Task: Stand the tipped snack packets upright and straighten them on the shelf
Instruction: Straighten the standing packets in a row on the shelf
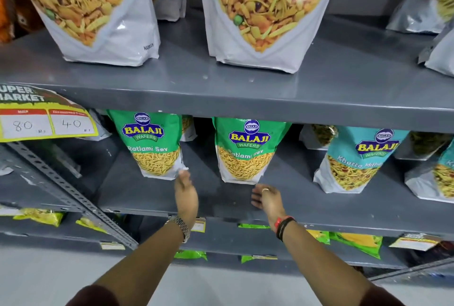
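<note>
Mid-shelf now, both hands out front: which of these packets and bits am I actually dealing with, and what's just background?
Job:
left green Ratlami Sev packet
right green Ratlami Sev packet
left hand
right hand
middle shelf

Background:
blue Khatta Mitha packet
price card
big namkeen pouches above

Two green Ratlami Sev packets (154,143) (245,151) stand upright on the grey shelf (307,195).

You face a grey metal shelf (307,205) holding two green sev packets (153,144) (245,151), both upright and apart, and a blue packet (353,160) further right. The shelf above (245,89) carries two big white snack pouches (98,10) (265,15), also upright.
</note>
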A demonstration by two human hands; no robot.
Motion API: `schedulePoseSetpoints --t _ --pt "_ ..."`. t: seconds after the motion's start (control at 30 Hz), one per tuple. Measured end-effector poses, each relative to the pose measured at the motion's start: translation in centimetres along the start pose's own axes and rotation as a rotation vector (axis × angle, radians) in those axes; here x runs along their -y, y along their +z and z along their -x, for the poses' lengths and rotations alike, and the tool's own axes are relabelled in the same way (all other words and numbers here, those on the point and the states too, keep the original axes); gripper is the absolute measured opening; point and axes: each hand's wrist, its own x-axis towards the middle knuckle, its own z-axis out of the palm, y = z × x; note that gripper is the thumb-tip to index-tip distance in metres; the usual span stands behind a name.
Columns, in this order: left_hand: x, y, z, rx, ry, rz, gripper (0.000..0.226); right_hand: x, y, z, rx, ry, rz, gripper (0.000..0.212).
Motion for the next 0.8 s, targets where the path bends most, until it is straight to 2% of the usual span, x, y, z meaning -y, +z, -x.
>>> schedulePoseSetpoints --t 0.13,0.23,0.33,0.43,0.47,0.6,0.7,0.8 --pt "-1.6 -4.3 -1.6 -0.341 0.168 -0.101 0.038 -0.1 3.5 1.3 0.181 -0.002 0.078 0.02" --pt "-3.6 -6.9 -3.6 -0.427 0.006 -0.137 0.059 0.2 7.7 1.6 0.315 -0.005 0.063 0.027" --pt "-5.5 -8.9 -6.0 -0.325 -0.043 -0.111 0.073 1.2 12.3 1.5 0.392 -0.002 0.036 0.033" --pt "-7.4 -10.3 -8.0 -0.218 -0.162 -0.077 0.105 2.2 16.4 1.3 0.421 0.025 -0.02 0.043" --pt "-7.9 -10.7 -8.4 -0.177 -0.19 -0.093 0.108 2.4 17.6 1.4 0.44 0.033 -0.022 0.044" --pt "-8.7 -10.7 -8.4 0.031 -0.176 -0.113 0.088 2.1 20.3 1.0 0.407 -0.021 -0.051 0.038" --pt "-8.6 -10.4 -8.6 0.047 -0.147 -0.103 0.082 1.5 21.1 0.1 0.363 -0.073 -0.051 0.036" --pt "-8.8 -10.4 -8.7 0.068 -0.141 -0.082 0.08 1.9 21.2 0.1 0.4 -0.105 -0.059 0.044"
